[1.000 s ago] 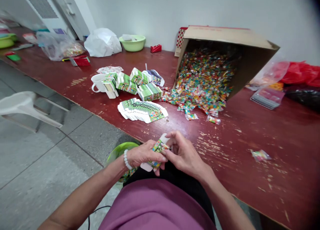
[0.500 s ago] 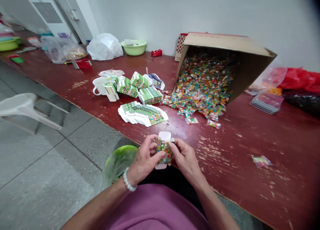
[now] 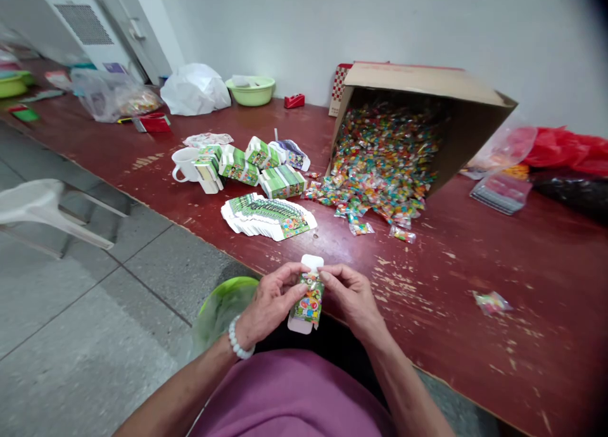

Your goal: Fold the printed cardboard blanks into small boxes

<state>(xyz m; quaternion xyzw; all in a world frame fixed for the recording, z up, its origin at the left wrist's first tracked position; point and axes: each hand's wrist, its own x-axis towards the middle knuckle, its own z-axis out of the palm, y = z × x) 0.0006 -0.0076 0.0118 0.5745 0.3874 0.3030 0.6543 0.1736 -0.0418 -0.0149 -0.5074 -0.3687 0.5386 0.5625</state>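
Note:
A small green printed carton (image 3: 308, 304) with white end flaps is held up between both hands, near the table's front edge. My left hand (image 3: 273, 297) pinches its upper left side between thumb and fingers. At the upper right, beside the top flap, my right hand (image 3: 350, 294) grips it with thumb and fingertips. The flaps at both ends stick out. Just beyond the hands lies a fanned stack of flat cartons (image 3: 268, 216). Behind that stack are bundles of similar green cartons (image 3: 282, 181).
A tipped cardboard box (image 3: 427, 79) spills wrapped candies (image 3: 380, 171) onto the red table (image 3: 427, 297). One candy packet (image 3: 493, 303) lies apart at right. A white mug (image 3: 185, 164) stands at left. Below the edge sits a green bin (image 3: 223, 304); a white stool (image 3: 33, 206) is left.
My left fingers have shifted up to the carton's top end, near my right hand. The carton now tilts, its lower end further left and lower. The view has shifted slightly.

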